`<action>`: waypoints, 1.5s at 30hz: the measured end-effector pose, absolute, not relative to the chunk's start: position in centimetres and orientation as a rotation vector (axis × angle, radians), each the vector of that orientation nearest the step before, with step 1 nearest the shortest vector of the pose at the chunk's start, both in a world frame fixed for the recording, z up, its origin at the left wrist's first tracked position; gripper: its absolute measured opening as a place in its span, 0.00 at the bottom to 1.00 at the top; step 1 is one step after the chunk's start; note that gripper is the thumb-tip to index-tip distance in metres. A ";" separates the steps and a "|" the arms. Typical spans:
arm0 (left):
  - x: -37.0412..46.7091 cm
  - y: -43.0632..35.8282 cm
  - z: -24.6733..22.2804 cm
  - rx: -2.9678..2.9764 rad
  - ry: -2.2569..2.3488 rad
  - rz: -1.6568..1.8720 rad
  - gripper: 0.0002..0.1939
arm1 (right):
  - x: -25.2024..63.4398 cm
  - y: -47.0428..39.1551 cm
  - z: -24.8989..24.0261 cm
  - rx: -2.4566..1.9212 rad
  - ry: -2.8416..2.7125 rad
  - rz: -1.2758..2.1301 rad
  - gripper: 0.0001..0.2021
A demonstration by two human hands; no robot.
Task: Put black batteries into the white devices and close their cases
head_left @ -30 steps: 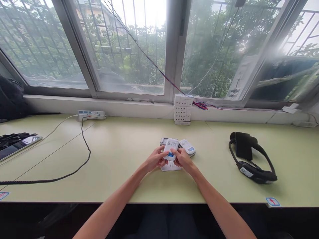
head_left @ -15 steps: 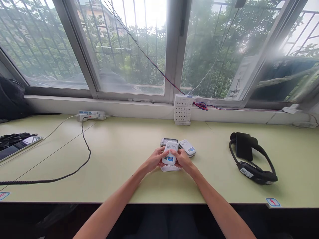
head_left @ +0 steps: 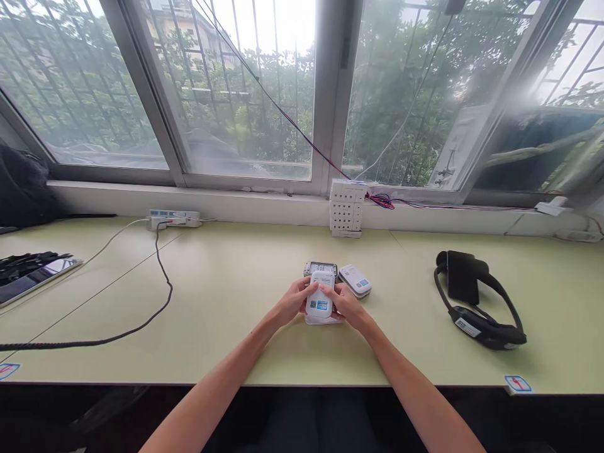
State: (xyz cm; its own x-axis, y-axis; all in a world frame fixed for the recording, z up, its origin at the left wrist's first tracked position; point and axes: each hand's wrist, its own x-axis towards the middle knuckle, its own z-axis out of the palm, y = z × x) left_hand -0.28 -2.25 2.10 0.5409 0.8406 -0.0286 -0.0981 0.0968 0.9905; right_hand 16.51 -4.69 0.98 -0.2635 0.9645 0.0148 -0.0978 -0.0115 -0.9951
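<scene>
My left hand (head_left: 291, 304) and my right hand (head_left: 348, 305) together hold a small white device (head_left: 319, 298) with a blue label and a QR sticker, just above the pale green desk (head_left: 226, 302). Under it lies a flat white piece (head_left: 322, 321), mostly hidden by my fingers. Just behind stands an opened grey unit (head_left: 321, 268) showing its inside. A second white device (head_left: 355, 280) with a blue label lies to the right of it, close to my right hand.
A black headset (head_left: 476, 299) lies on the right of the desk. A black cable (head_left: 155, 302) runs from a power strip (head_left: 173, 218) on the left. A white block (head_left: 346, 207) stands by the window sill. A dark tray (head_left: 33, 272) lies at the far left.
The white device in both hands has come down and toward me, from tilted up over the grey unit to lower over the flat white piece. Both hands stayed in place.
</scene>
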 end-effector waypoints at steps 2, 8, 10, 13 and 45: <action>-0.3 -2.3 2.1 1.298 0.729 0.788 0.27 | 16.4 -4.5 0.8 -1.015 -1.289 1.433 0.24; -0.1 -2.3 1.9 1.293 0.727 0.750 0.27 | 16.5 -4.3 0.9 -1.026 -1.268 1.351 0.24; 0.0 -2.3 1.8 1.271 0.737 0.761 0.27 | 16.6 -4.5 0.9 -1.018 -1.311 1.355 0.24; 0.1 -2.3 1.8 1.239 0.744 0.804 0.26 | 16.5 -4.7 1.1 -1.009 -1.375 1.372 0.24; 0.2 -2.1 1.4 1.339 0.812 0.852 0.24 | 16.3 -4.3 1.0 -1.041 -1.366 1.249 0.23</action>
